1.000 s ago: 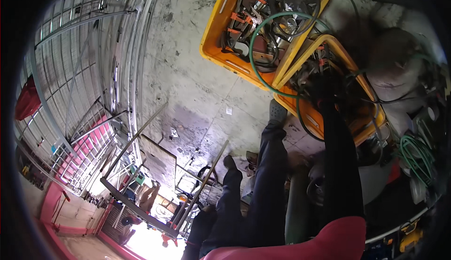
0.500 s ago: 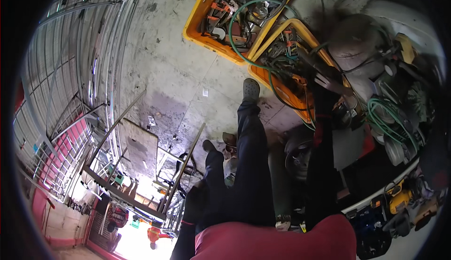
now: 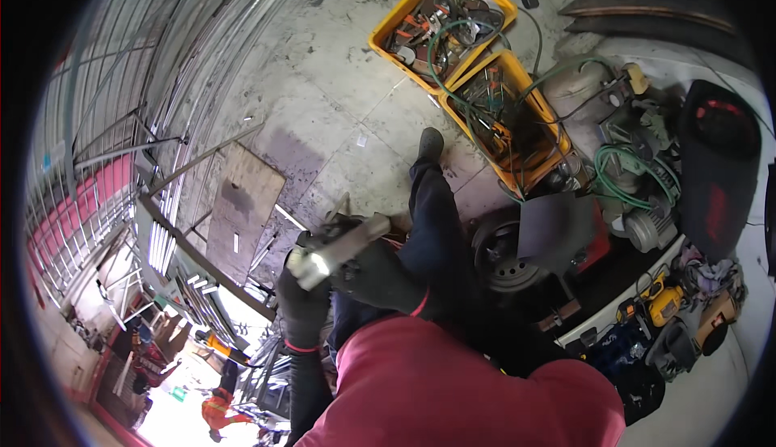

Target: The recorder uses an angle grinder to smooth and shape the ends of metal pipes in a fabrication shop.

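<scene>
A short, grey, bar-like metal piece with a bright, shiny end is held in front of my body, slightly blurred; its exact kind does not show. My right hand, in a dark glove with a red cuff edge, is closed on it from the near side. At the shiny end, my left hand, gloved the same way, appears closed around it, though the glove and the piece partly hide its fingers. Beyond my hands stand two yellow crates, the farther one and the nearer one, both full of tools and metal parts.
A wheel rim and a dark grey panel lie to my right, with a coiled green hose beyond. Yellow power tools sit at the lower right. Long metal bars and a wooden board are at left. A person in orange is at lower left.
My right hand has come back from the nearer yellow crate to my left hand, and the metal piece is now between them. My left hand has risen. The view has shifted.
</scene>
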